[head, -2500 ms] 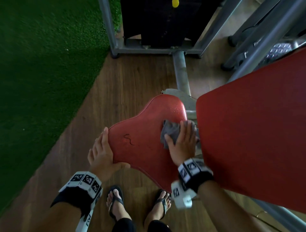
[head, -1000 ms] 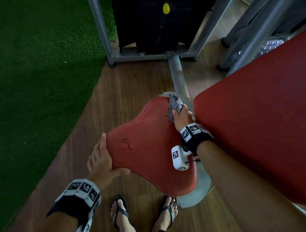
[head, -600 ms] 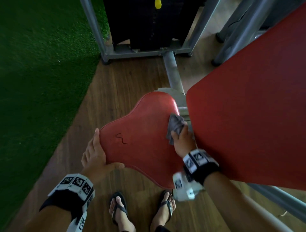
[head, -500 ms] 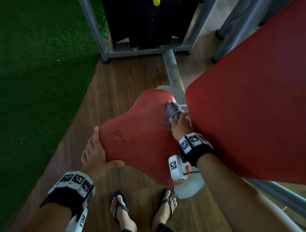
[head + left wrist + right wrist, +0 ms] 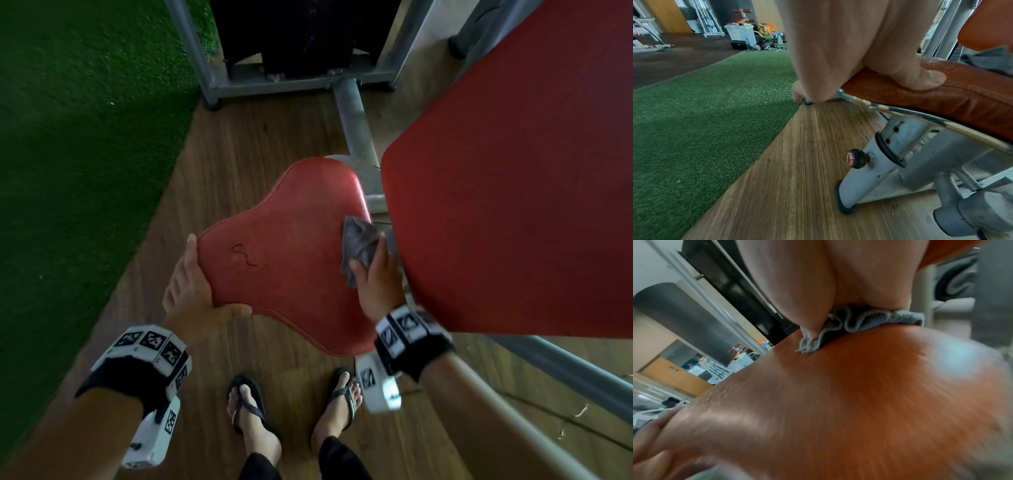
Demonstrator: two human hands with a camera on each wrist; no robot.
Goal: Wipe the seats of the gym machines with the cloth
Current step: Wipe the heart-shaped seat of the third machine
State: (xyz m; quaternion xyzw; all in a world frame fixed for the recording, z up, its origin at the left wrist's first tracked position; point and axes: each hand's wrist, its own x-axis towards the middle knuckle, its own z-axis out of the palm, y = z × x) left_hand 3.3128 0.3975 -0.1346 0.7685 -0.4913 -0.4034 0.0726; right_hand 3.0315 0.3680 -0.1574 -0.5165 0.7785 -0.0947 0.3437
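Observation:
A red padded seat (image 5: 291, 246) sits in front of me, with a dark squiggle mark (image 5: 244, 255) on its left half. My right hand (image 5: 376, 281) holds a bunched grey cloth (image 5: 358, 240) and presses it on the seat's right side, close to the red back pad (image 5: 513, 188). In the right wrist view the cloth (image 5: 859, 321) is crumpled under the thumb and palm on the seat (image 5: 859, 394). My left hand (image 5: 191, 294) braces the seat's near left corner. Its straight fingers lie along the side and its thumb along the front edge. The left wrist view shows the thumb on the seat (image 5: 941, 97).
Green turf (image 5: 75, 154) lies to the left of the wooden floor (image 5: 239, 144). A grey machine frame (image 5: 294, 82) and its post (image 5: 356, 120) stand beyond the seat. An adjustment knob (image 5: 856, 158) sticks out of the seat column. My feet in sandals (image 5: 250, 411) are below the seat.
My right hand has slid the cloth back and forth along the seat's right side. It is now nearer to me than half a second ago. My left hand has stayed on the corner.

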